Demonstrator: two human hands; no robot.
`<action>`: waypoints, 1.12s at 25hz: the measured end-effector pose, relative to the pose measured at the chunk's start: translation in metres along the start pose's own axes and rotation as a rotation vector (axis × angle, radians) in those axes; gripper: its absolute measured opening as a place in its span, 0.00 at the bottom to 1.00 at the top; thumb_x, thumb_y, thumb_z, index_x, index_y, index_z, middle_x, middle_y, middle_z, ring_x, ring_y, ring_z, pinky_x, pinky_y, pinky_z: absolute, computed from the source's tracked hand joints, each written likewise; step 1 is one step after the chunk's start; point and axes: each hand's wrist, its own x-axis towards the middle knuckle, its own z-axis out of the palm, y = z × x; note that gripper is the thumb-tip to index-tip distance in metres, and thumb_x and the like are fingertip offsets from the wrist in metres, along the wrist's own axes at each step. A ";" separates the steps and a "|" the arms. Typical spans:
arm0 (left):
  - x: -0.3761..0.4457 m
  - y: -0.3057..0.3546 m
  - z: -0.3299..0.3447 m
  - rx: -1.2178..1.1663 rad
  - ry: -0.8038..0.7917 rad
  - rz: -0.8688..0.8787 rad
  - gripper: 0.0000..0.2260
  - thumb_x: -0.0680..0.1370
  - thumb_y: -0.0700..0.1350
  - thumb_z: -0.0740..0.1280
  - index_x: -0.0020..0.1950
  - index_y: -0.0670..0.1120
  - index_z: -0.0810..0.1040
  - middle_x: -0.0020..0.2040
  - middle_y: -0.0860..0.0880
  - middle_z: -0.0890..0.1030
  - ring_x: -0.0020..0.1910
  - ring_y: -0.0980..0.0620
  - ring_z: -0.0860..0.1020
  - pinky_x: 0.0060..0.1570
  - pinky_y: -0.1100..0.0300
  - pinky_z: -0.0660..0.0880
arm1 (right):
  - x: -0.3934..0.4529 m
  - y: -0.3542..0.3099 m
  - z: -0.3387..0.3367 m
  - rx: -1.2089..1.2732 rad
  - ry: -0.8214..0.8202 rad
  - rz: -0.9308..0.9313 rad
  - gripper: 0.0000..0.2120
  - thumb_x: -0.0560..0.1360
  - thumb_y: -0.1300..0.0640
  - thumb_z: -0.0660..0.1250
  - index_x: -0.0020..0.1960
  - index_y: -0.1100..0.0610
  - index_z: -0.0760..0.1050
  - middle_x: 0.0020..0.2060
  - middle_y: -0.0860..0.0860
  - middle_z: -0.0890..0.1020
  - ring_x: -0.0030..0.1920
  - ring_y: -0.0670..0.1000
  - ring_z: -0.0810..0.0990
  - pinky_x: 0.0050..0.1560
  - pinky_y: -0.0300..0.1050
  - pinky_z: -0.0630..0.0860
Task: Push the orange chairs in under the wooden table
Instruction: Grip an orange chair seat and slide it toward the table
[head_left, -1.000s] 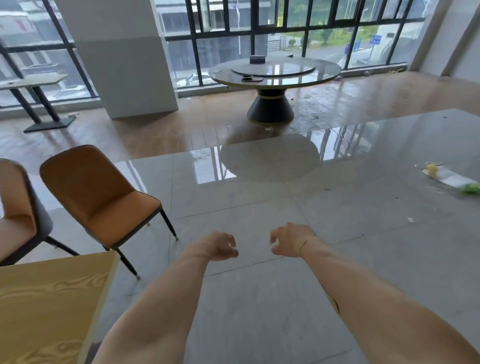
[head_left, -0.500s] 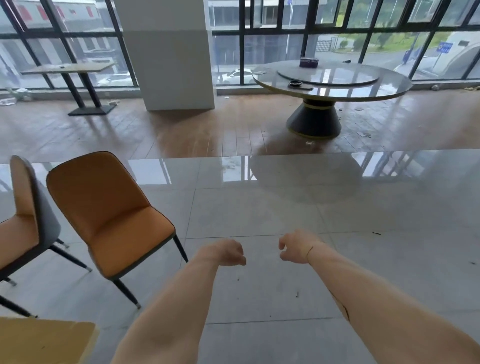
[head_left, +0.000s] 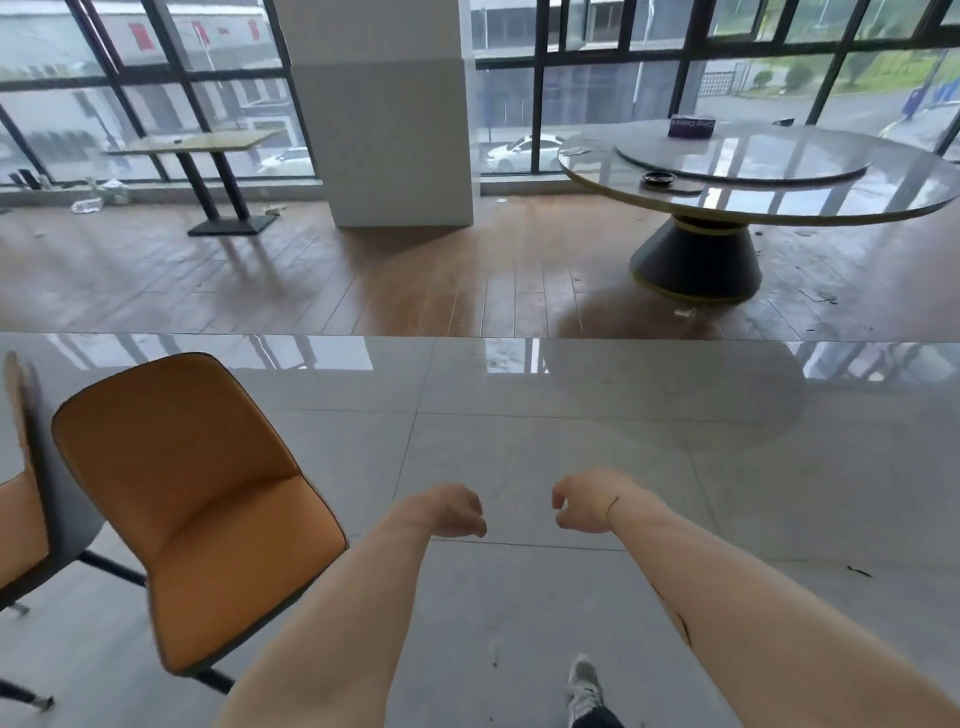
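An orange chair (head_left: 192, 499) with a grey shell and black legs stands on the tiled floor at lower left, its seat facing me. A second orange chair (head_left: 26, 504) is cut off by the left edge. My left hand (head_left: 447, 512) hangs in a loose fist over the floor, right of the nearer chair and not touching it. My right hand (head_left: 584, 501) is curled the same way a little further right, holding nothing. The wooden table from the task is out of view.
A large round grey table (head_left: 779, 187) on a dark cone base stands at the back right. A white pillar (head_left: 384, 114) and a small wooden table (head_left: 208, 143) stand by the windows. My shoe (head_left: 584, 686) shows at the bottom.
The view has swung left and lifted: the wooden table corner at lower left has dropped out of sight and the nearer orange chair sits closer. Both hands stay curled in front of me.
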 end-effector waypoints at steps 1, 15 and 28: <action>0.021 0.000 -0.017 -0.015 -0.006 -0.020 0.21 0.78 0.50 0.65 0.71 0.47 0.73 0.71 0.47 0.73 0.70 0.46 0.70 0.67 0.56 0.67 | 0.026 0.010 -0.015 -0.017 -0.014 -0.014 0.18 0.79 0.48 0.61 0.68 0.49 0.74 0.67 0.53 0.76 0.64 0.56 0.76 0.59 0.47 0.73; 0.214 -0.104 -0.212 -0.322 0.044 -0.297 0.20 0.77 0.53 0.66 0.68 0.50 0.76 0.69 0.49 0.74 0.67 0.46 0.72 0.64 0.54 0.69 | 0.336 0.004 -0.232 -0.209 -0.030 -0.311 0.17 0.77 0.47 0.62 0.64 0.48 0.77 0.64 0.53 0.77 0.63 0.57 0.76 0.62 0.51 0.74; 0.345 -0.341 -0.390 -0.433 0.086 -0.419 0.19 0.75 0.55 0.66 0.65 0.53 0.77 0.68 0.51 0.74 0.66 0.47 0.72 0.66 0.51 0.70 | 0.592 -0.166 -0.406 -0.344 -0.049 -0.487 0.17 0.80 0.47 0.60 0.66 0.48 0.75 0.65 0.51 0.77 0.64 0.55 0.75 0.61 0.51 0.74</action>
